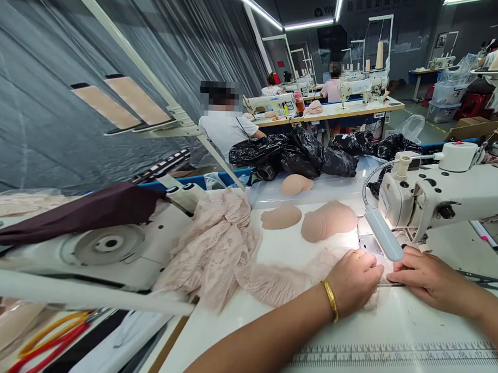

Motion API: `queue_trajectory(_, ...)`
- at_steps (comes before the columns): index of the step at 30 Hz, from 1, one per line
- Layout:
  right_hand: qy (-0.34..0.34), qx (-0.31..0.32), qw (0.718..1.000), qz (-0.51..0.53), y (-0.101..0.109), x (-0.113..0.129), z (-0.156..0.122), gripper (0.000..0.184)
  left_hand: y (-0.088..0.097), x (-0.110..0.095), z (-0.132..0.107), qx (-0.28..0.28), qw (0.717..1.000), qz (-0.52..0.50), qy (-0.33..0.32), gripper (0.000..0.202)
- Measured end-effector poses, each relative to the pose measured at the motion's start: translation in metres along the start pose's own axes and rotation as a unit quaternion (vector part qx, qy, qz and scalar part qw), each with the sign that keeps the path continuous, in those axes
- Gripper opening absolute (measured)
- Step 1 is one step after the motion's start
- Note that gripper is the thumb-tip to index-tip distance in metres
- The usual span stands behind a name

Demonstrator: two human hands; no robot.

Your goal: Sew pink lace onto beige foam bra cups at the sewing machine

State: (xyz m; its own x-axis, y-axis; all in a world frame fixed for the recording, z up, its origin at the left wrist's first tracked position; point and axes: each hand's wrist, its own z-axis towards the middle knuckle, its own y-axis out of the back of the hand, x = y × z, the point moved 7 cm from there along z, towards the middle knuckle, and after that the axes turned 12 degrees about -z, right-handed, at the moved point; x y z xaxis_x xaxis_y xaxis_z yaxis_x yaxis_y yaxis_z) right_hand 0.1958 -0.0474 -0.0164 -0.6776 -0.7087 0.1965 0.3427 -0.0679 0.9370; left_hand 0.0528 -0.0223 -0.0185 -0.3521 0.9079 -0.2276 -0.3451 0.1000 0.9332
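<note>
My left hand [358, 280], with a gold bangle at the wrist, is closed with curled fingers on pale pink lace fabric [270, 282]. The lace trails leftward over the white table, and a bit of it shows below the hand. Just right of it, my right hand [429, 274] has its fingers drawn together at the needle area; whatever they hold is hidden. Above both hands stands a white sewing machine [453, 193], its lamp [384, 235] hanging over the fingers. Beige moulded cups [329, 222] lie behind my left hand.
A bunched lace heap [218, 245] lies at left, beside a second machine [108, 247] under dark cloth. Black plastic bags [299, 153] line the far edge. Scissors [51, 340] lie lower left; a ruler strip [394, 356] runs along the front. Co-workers sit beyond.
</note>
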Motion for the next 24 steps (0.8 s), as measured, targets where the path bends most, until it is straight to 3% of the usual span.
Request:
queue_trajectory(9, -0.056, 0.000, 0.998, -0.028, -0.005, -0.011, -0.001, 0.038, -0.001, 0.001, 0.005, -0.012, 1.000, -0.005, -0.019, 0.015)
queue_trajectory(15, -0.082, -0.012, 0.994, -0.065, -0.010, -0.017, 0.000, 0.026, -0.006, 0.017, 0.016, 0.007, 1.000, -0.015, -0.023, 0.024)
queue_trajectory(24, -0.134, -0.002, 0.987, -0.086, -0.015, -0.025, 0.001, 0.027, -0.008, 0.040, 0.032, 0.033, 0.997, -0.042, -0.047, 0.020)
